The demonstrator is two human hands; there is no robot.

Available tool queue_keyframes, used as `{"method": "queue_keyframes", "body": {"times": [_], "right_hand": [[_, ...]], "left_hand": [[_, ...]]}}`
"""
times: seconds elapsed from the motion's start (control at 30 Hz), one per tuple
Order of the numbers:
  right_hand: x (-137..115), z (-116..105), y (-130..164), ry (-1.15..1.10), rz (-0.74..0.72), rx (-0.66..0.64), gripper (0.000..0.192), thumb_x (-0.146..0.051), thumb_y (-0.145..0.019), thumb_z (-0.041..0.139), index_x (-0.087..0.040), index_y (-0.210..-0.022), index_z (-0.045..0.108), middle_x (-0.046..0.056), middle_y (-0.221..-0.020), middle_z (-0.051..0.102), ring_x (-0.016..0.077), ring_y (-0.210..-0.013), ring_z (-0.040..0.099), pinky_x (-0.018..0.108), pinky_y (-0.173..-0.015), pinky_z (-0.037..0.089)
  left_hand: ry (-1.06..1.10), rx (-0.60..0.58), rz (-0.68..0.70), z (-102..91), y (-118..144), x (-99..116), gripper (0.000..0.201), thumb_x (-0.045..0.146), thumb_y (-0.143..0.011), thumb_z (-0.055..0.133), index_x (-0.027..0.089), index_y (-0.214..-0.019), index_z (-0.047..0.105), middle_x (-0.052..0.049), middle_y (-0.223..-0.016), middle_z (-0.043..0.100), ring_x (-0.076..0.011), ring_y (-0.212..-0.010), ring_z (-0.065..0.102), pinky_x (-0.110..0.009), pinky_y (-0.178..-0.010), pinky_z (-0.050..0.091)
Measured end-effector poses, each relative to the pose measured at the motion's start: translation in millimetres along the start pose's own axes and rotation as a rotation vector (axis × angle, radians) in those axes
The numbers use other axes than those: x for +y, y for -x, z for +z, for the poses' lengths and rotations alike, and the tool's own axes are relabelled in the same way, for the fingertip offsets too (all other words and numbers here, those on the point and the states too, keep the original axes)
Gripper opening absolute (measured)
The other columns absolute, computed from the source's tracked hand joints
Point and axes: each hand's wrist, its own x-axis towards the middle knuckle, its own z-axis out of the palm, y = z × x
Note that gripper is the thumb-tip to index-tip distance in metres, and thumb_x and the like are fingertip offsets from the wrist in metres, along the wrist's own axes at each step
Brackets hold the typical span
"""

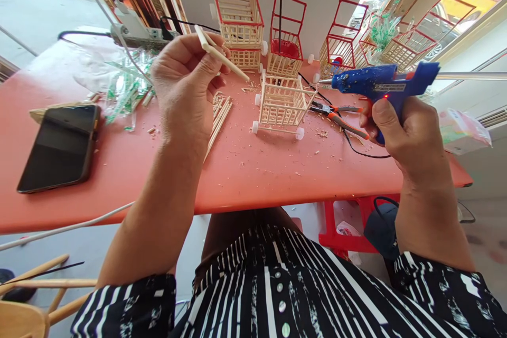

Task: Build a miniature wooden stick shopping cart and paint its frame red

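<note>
My left hand (190, 76) is raised over the table, pinching pale wooden sticks (227, 62) that meet at an angle between thumb and fingers. In my right hand (412, 132) is a blue hot glue gun (368, 82), its nozzle pointing left and a red light glowing on its body. Between the hands stands a small cart of wooden sticks (283, 100) with white wheels. Beside my left wrist lie several loose sticks (217, 127). Pliers with orange-grey handles (336, 115) rest below the glue gun.
Red-trimmed stick carts (237, 10) line the back of the red table (237, 179). A black phone (59, 148) and green-and-clear plastic wrappers (129, 90) lie at left. A black cord (360, 153) curves near the pliers. Wood scraps are scattered about. Below stands a red stool (332, 227).
</note>
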Motion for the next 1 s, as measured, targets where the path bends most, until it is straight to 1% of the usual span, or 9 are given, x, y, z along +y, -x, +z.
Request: {"method": "queue_keyframes", "body": {"times": [0.07,0.17,0.33,0.47,0.57,0.73,0.9,1.0], "right_hand": [[4.1,-0.7,-0.1,0.035,0.013,-0.021,0.056,-0.073,-0.104,0.065,-0.023,-0.080,0.070,0.000,-0.068,0.065,0.0129,-0.059,0.056,0.032,-0.058,0.044],[9.3,-1.5,-0.3,0.056,0.021,-0.015,0.055,-0.074,-0.103,0.065,-0.023,-0.081,0.070,0.001,-0.068,0.066,0.0136,-0.060,0.058,0.033,-0.059,0.046],[9.5,-2.0,0.2,0.072,0.007,-0.021,0.053,-0.068,-0.106,0.064,-0.023,-0.079,0.069,0.001,-0.069,0.067,0.0130,-0.058,0.057,0.033,-0.061,0.046],[9.4,-3.2,2.2,0.080,0.015,-0.033,0.051,-0.066,-0.106,0.063,-0.023,-0.080,0.069,0.002,-0.068,0.065,0.0139,-0.058,0.056,0.033,-0.059,0.044],[10.0,-4.0,3.9,0.065,0.020,-0.048,0.048,-0.063,-0.107,0.063,-0.023,-0.082,0.070,0.002,-0.071,0.066,0.0143,-0.058,0.057,0.033,-0.060,0.044],[6.7,-3.5,3.5,0.068,0.023,-0.071,0.044,-0.058,-0.108,0.062,-0.022,-0.083,0.070,0.003,-0.075,0.067,0.0132,-0.059,0.055,0.034,-0.061,0.043],[1.1,-0.3,0.7,0.064,0.014,-0.086,0.043,-0.056,-0.107,0.062,-0.021,-0.083,0.069,0.006,-0.081,0.071,0.0128,-0.062,0.056,0.034,-0.064,0.043],[-1.1,1.0,-1.3,0.083,0.018,-0.078,0.043,-0.054,-0.107,0.061,-0.021,-0.082,0.070,0.004,-0.074,0.067,0.0131,-0.061,0.056,0.034,-0.063,0.043]], "left_hand": [[-0.016,-0.009,-0.002,-0.5,-0.6,-0.1,0.021,0.031,-0.070,0.103,0.027,-0.085,0.088,-0.004,-0.084,0.076,-0.0117,-0.063,0.063,-0.027,-0.052,0.049],[-0.009,-0.002,-0.001,0.7,0.3,1.1,0.021,0.029,-0.070,0.102,0.025,-0.086,0.088,-0.005,-0.084,0.076,-0.0121,-0.063,0.064,-0.028,-0.052,0.049],[0.037,-0.011,-0.004,2.1,1.3,3.3,0.022,0.028,-0.067,0.102,0.024,-0.084,0.089,-0.003,-0.081,0.076,-0.0100,-0.062,0.063,-0.022,-0.051,0.047],[0.051,-0.027,-0.024,-0.1,-1.1,2.5,0.023,0.025,-0.066,0.102,0.022,-0.085,0.090,-0.004,-0.081,0.077,-0.0095,-0.061,0.064,-0.021,-0.051,0.047],[0.052,-0.019,-0.021,-0.9,-2.6,1.2,0.022,0.024,-0.066,0.102,0.022,-0.084,0.091,-0.004,-0.081,0.077,-0.0092,-0.061,0.064,-0.020,-0.051,0.047],[0.039,-0.030,-0.025,-3.4,-5.5,-1.5,0.021,0.027,-0.066,0.102,0.024,-0.084,0.091,-0.004,-0.082,0.077,-0.0088,-0.061,0.064,-0.020,-0.050,0.048],[0.009,-0.045,-0.024,-6.9,-7.6,-3.1,0.021,0.026,-0.068,0.102,0.025,-0.085,0.091,-0.004,-0.083,0.077,-0.0099,-0.062,0.063,-0.022,-0.050,0.049],[0.022,-0.048,-0.028,-5.4,-5.3,-0.4,0.022,0.027,-0.068,0.103,0.024,-0.086,0.090,-0.004,-0.083,0.077,-0.0100,-0.062,0.063,-0.022,-0.051,0.050]]}}
